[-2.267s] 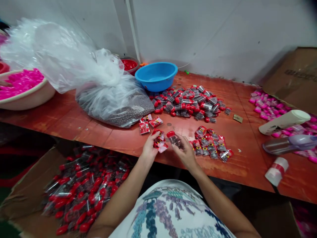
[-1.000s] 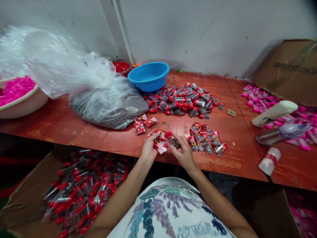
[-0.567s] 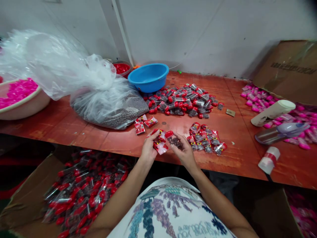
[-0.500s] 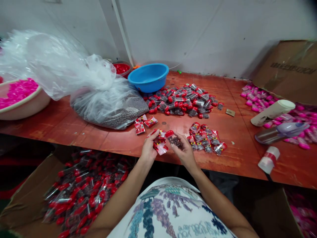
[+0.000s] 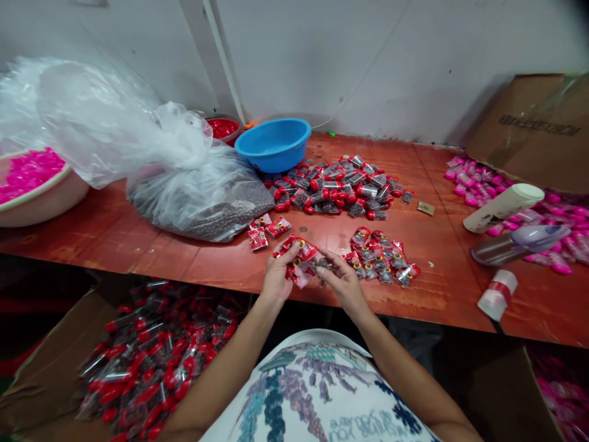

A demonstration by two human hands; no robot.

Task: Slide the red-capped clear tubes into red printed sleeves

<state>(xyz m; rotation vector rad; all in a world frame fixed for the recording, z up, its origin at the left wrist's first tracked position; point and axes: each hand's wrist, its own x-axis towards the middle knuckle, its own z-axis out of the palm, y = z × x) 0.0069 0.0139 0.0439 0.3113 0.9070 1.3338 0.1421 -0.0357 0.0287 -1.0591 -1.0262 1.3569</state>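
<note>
Above the table's front edge, my left hand (image 5: pixel 277 274) is closed on red printed plastic packets (image 5: pixel 294 265). My right hand (image 5: pixel 344 281) grips a clear container of dark beads with a red cap (image 5: pixel 317 263). The container meets the packets between my hands, and its capped end overlaps them; whether it is inside one cannot be made out. Just right of my hands lies a group of filled red packets (image 5: pixel 380 258). Several flat red packets (image 5: pixel 258 238) rest to the left. Behind is a heap of red-capped bead containers (image 5: pixel 340 187).
A clear bag of dark beads (image 5: pixel 202 202) and a bowl of pink pieces (image 5: pixel 50 199) stand left. A blue basin (image 5: pixel 273 147) is behind the heap. Below left, a carton (image 5: pixel 50 374) holds red-capped containers. A bottle (image 5: pixel 515 245) and pink containers (image 5: pixel 469 175) lie right.
The red-capped container has moved left, against the packets in my left hand. My right hand has followed it slightly. The view has shifted a little.
</note>
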